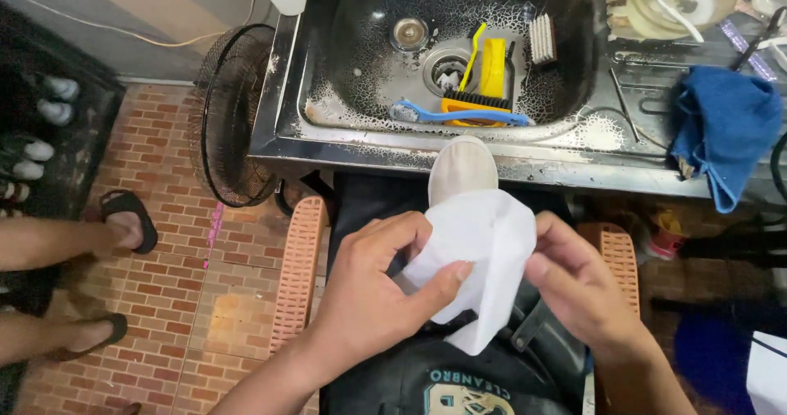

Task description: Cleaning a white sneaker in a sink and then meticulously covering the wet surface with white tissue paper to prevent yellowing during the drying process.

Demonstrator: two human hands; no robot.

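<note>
Sink: steel sink [328, 70], yellow brush [490, 79], blue toothbrush [459, 116] inside.
Counter: blue cloth [725, 128] lying crumpled on counter [631, 148].
Floor: wire fan guard [229, 111] leaning over brick-pattern floor [180, 300].

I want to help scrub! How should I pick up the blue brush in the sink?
Take the blue brush by its long thin handle, near the right end, reaching down from above. It lies flat along the sink's front wall, partly against the yellow brush, so the bare handle is probably the easiest part to pinch. Its head points left.
</note>
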